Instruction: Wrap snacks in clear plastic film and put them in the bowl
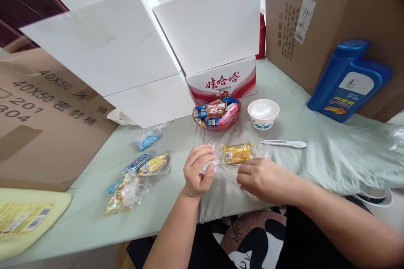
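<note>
Right now my left hand [197, 170] is closed in a pinch on the left end of the clear bag [261, 150] that holds a yellow-wrapped snack [237, 153]. My right hand [263, 178] lies knuckles-up on the bag's near edge, though whether it grips or only presses I cannot tell. The bag rests on the surface [164, 214] between both hands, its long axis running left to right, just beyond my fingertips.

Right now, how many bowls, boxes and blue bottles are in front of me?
Bowls: 2, the red bowl and the white bowl
Boxes: 3, the white box, the left brown box and the right brown box
Blue bottles: 1, the blue bottle
Total: 6
</note>
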`<action>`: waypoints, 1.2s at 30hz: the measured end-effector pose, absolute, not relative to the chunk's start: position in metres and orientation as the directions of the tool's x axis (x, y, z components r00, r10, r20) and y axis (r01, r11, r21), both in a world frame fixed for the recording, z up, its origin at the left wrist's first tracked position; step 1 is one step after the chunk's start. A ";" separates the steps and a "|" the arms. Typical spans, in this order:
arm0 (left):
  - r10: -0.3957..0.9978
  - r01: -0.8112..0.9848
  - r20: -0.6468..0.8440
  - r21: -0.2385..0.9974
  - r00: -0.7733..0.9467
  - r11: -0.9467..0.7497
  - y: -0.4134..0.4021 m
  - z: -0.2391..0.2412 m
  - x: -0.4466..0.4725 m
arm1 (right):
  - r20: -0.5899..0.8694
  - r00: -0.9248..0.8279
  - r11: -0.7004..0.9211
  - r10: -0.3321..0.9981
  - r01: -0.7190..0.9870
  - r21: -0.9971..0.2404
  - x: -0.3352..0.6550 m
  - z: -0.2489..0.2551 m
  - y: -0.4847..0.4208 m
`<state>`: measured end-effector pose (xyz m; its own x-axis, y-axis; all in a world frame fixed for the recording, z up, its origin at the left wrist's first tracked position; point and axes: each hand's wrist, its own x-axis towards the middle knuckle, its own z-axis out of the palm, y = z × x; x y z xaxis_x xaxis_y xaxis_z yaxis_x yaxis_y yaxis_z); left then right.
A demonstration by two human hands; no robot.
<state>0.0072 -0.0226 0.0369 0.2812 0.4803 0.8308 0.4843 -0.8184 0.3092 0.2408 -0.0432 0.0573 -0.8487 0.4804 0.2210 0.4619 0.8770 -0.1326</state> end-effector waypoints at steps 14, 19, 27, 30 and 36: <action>0.837 0.743 0.187 0.391 0.514 -0.543 -0.021 0.032 0.015 | -0.054 -0.316 0.316 0.947 0.949 -0.011 0.264 0.053 -0.036; 0.844 0.777 0.270 0.332 0.464 -0.534 -0.021 0.031 0.014 | 0.187 -0.371 0.399 0.909 0.906 -0.142 0.265 0.054 -0.024; 0.879 0.765 0.174 0.438 0.444 -0.473 -0.016 0.019 0.017 | 0.285 -0.590 0.648 0.756 0.735 -0.199 0.233 0.013 -0.011; 0.908 0.800 0.098 0.442 0.407 -0.406 -0.015 0.021 0.014 | 0.212 -0.570 0.607 0.794 0.762 -0.225 0.235 0.017 -0.011; 0.903 0.807 0.036 0.434 0.429 -0.400 -0.019 0.030 0.009 | 0.399 -0.464 0.611 0.791 0.623 -0.488 0.256 0.053 -0.009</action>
<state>0.0090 -0.0195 0.0304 0.4286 0.9028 0.0357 0.8069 -0.4003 0.4344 0.2558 -0.0092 0.0528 -0.4639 0.7911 0.3986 0.6228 0.6113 -0.4884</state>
